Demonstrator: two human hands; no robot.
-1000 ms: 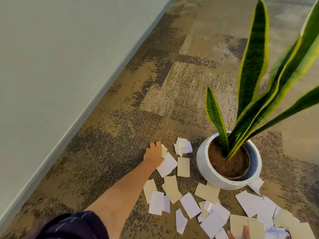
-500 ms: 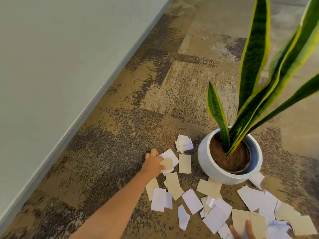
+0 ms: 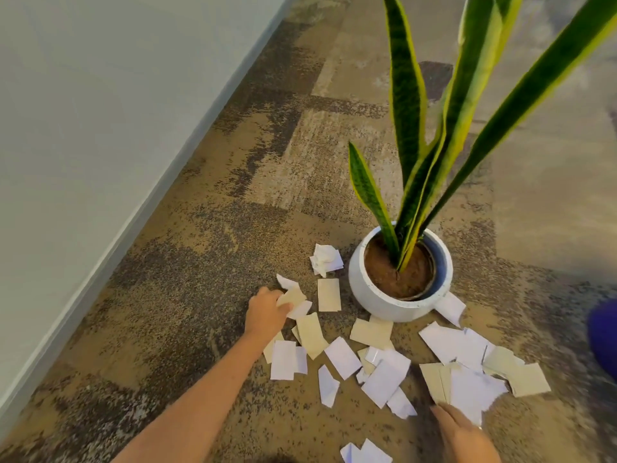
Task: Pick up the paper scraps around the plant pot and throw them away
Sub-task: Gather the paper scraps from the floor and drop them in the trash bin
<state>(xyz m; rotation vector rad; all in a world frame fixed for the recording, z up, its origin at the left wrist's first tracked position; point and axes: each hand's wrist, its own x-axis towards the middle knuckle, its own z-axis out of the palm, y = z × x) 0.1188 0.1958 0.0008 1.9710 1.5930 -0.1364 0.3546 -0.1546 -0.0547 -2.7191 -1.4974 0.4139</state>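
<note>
Several white and beige paper scraps (image 3: 347,357) lie on the carpet in front of a round white plant pot (image 3: 380,300) with a tall snake plant (image 3: 430,135). My left hand (image 3: 265,312) is closed on a beige and a white scrap (image 3: 293,300) left of the pot. A crumpled white paper ball (image 3: 325,259) sits just beyond, beside the pot. My right hand (image 3: 462,432) rests at the near edge of a stack of scraps (image 3: 467,385) on the right; its fingers lie flat on the paper.
A pale wall with a baseboard (image 3: 110,235) runs along the left. Patterned brown carpet (image 3: 207,255) stretches away. A blue blurred shape (image 3: 604,339) is at the right edge. Two more white scraps (image 3: 365,454) lie at the bottom.
My left hand has pulled back toward me, gathering the beige and white scraps it reached for. My right hand has come further into view onto the right-hand stack.
</note>
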